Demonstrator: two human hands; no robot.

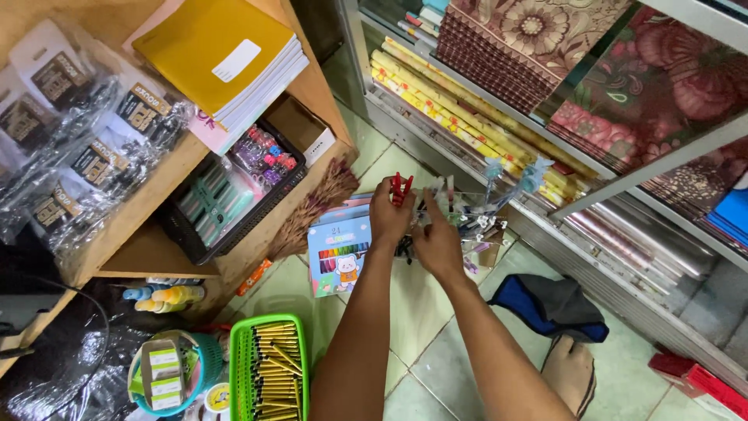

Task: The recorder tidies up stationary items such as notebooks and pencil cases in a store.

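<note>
My left hand [387,215] is raised over the floor and pinches a small red scissor-like item [401,187] by its handles. My right hand [438,242] reaches just beside it into a clear plastic pack of small stationery items [467,214] lying on the tiled floor. Both forearms stretch forward from the bottom middle of the head view. Under my left hand lies a light blue box of colour pencils [337,253] with a cartoon bear on it. What my right fingers grip is hidden among the clear plastic.
A wooden shelf at left holds yellow notebooks [222,51], bagged items [74,132] and a black basket of pens [226,195]. A green basket of pencils [269,366] and a teal basket [167,374] stand below. Rolled wrapping paper [460,117] fills the right rack. A blue-grey cloth [549,306] lies by my foot [569,374].
</note>
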